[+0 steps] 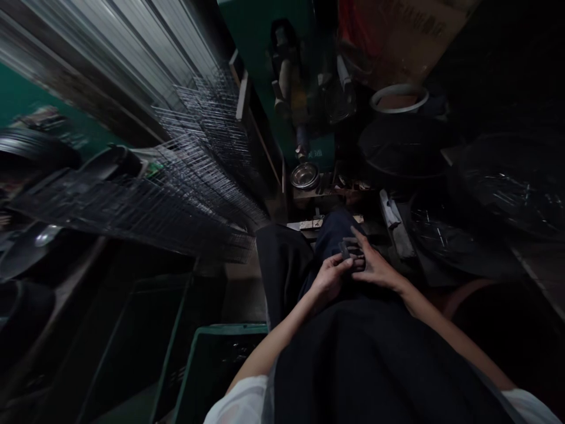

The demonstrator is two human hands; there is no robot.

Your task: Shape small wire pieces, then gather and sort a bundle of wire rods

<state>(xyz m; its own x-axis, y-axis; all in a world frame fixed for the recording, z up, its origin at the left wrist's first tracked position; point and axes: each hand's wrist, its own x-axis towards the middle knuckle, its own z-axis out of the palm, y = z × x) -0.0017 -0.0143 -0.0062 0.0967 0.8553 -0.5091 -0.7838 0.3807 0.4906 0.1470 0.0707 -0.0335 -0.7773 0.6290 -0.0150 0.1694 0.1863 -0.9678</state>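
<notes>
Dark block [345, 251] at 1 o'clock from left hand [330, 277] | axis 11-to-5 | left, nearer, pinches it | right hand [377, 268] beside, grip unclear

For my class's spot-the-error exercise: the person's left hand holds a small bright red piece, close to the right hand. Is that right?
No, the colour is wrong: the head view shows the left hand holding a small dark piece, close to the right hand.

Dark grey piece [345, 251], black apron [357, 359], white sleeves [241, 401], green-rimmed bin [232, 329], silvery gridded racks [198, 168]
</notes>
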